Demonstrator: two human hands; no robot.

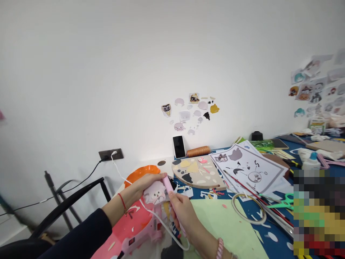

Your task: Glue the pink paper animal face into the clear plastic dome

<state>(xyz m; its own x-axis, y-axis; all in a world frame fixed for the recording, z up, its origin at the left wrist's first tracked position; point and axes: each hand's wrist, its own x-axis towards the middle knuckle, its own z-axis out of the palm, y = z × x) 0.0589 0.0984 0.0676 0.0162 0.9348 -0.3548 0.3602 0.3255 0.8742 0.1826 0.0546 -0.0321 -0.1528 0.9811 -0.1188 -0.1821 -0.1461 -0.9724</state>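
Note:
My right hand is closed round a slim pink corded device, tilted with its upper end toward my left hand. A white cable loops beneath my right wrist. My left hand grips the top of a pale paper cutout with a small drawn animal face. Its thumb tip reaches the upper end of the pink device; the other left fingers are hidden. Just below lies a pink glue gun with a black switch, over pink paper.
An orange dish stands behind my left hand. Across the back are a phone, a thread spool and a board with paper scraps. To the right lie light green paper, a tape roll, green-handled scissors and printed sheets.

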